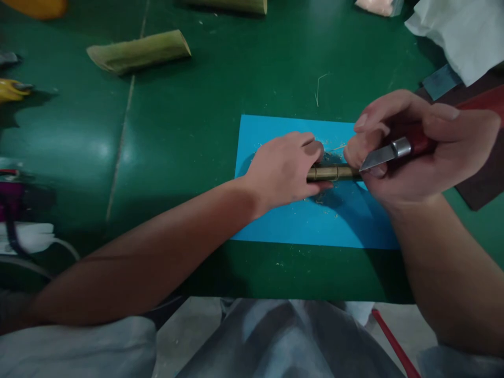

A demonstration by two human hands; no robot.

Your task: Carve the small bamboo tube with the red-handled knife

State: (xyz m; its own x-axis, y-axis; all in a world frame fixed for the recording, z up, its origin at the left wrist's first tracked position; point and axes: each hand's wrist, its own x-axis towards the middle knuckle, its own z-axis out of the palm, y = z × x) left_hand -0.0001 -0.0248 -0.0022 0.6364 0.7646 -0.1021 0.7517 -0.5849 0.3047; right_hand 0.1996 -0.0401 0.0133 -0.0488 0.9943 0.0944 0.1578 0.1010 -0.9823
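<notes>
My left hand (284,169) is closed around one end of a thin bamboo stick (333,172) and pins it onto a blue sheet (315,220). My right hand (413,147) grips a knife (388,153) with a red handle. Its steel blade rests against the right end of the stick. Fine shavings lie scattered on the sheet around the stick.
The blue sheet lies on a green table (189,126). A split bamboo section (137,51) lies at the back left, another (232,5) at the top edge. A yellow tool (11,89) is at the far left. White cloth (460,31) and a dark board (484,173) sit at the right.
</notes>
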